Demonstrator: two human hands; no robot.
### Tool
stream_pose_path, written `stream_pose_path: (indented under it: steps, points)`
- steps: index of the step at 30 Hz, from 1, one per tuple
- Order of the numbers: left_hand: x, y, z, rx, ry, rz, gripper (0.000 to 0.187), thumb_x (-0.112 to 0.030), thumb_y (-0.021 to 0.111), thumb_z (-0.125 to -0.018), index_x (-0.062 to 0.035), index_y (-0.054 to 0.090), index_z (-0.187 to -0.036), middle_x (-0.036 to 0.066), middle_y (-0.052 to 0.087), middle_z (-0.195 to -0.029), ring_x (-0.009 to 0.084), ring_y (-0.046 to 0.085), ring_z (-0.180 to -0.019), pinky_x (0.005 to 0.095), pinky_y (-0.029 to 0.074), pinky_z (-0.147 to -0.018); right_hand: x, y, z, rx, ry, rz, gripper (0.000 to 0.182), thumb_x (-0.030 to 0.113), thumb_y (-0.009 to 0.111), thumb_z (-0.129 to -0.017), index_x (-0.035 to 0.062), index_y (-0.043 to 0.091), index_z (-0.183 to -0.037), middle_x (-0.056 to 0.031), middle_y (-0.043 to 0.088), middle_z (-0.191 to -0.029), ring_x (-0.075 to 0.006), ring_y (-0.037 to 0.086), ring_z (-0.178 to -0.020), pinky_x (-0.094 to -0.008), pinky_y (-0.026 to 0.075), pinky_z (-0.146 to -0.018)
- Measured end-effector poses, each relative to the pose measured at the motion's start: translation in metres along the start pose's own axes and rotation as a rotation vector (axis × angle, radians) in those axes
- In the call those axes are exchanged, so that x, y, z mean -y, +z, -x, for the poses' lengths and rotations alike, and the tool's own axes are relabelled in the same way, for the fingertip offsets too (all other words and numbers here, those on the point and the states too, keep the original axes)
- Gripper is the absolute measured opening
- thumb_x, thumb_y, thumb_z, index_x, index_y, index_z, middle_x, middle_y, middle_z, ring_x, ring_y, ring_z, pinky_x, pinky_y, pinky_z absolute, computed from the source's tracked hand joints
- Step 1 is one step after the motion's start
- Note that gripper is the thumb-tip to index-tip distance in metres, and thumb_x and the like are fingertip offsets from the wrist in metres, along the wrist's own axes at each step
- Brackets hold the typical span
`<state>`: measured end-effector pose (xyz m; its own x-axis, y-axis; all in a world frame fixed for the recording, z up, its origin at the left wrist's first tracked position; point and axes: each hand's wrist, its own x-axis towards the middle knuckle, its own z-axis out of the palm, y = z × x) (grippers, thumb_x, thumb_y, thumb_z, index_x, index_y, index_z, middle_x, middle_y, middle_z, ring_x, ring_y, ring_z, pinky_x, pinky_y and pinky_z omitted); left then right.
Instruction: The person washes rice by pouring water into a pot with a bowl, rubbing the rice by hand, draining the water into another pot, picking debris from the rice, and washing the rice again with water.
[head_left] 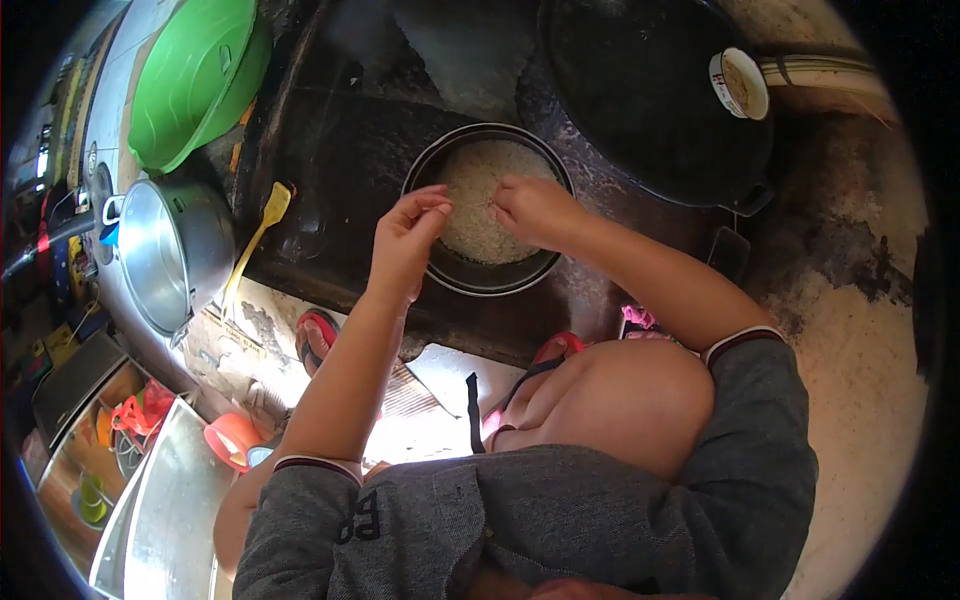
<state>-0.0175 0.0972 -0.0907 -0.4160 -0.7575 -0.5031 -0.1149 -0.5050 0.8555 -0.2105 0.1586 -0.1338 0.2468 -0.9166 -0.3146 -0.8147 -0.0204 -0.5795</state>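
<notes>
A round dark metal pot holds a layer of pale grains that look like uncooked rice. At the pot's left rim is my left hand, its thumb and fingers pinched together above the edge of the grains. From the right, my right hand reaches over the pot with its fingers curled close to the grains. Whatever either hand pinches is too small or hidden to make out. The pot stands on a dark, sooty surface.
A large black lidded vessel is at the upper right, with a small white bowl on its edge. To the left are a green basin, an aluminium pot and a yellow spatula. My knee is close below.
</notes>
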Motion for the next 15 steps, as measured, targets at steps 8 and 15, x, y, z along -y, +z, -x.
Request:
stream_pose_path:
  steps: [8,15]
  points:
    - [0.001,-0.011,-0.004,0.019,-0.18,0.414,0.013,-0.011,0.054,-0.083,-0.0021,0.062,-0.089,0.009,0.06,-0.104,0.0143,0.057,-0.086,0.0235,0.042,-0.068,-0.014,0.013,0.006,-0.092,-0.105,0.096,0.015,0.013,0.055,-0.071,0.0033,0.06,-0.081,-0.0149,0.053,-0.083,-0.0321,0.057,-0.081,-0.0403,0.048,-0.069]
    - [0.006,-0.04,-0.024,-0.041,-0.053,0.406,0.012,-0.007,0.057,-0.082,-0.0008,0.06,-0.092,0.005,0.063,-0.087,0.0109,0.059,-0.073,0.0197,0.044,-0.061,-0.035,0.003,-0.004,-0.203,-0.101,0.003,0.017,0.013,0.05,-0.076,0.0036,0.061,-0.086,-0.0142,0.055,-0.085,-0.033,0.056,-0.083,-0.0402,0.048,-0.071]
